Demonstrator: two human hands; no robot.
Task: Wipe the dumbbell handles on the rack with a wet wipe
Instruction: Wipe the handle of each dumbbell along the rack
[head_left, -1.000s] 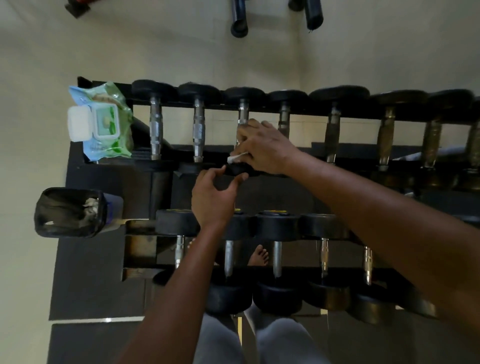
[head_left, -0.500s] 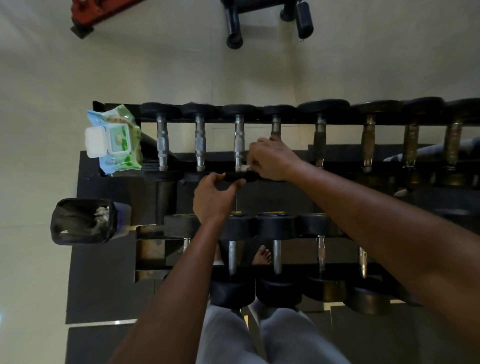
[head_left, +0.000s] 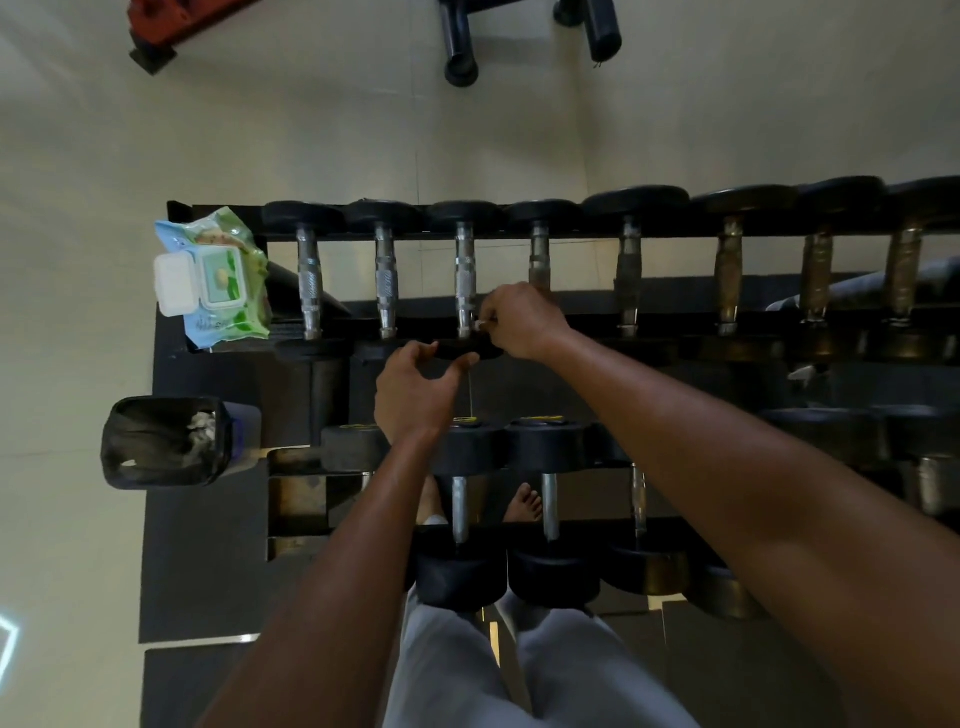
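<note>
Right hand pinching wipe beside third dumbbell handle on rack, left hand gripping its near head.

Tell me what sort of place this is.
Most likely a gym's weights area: a two-tier rack lined with dumbbells, dark rubber mats on the tiled floor under it, and the black legs of other equipment standing beyond.
</note>
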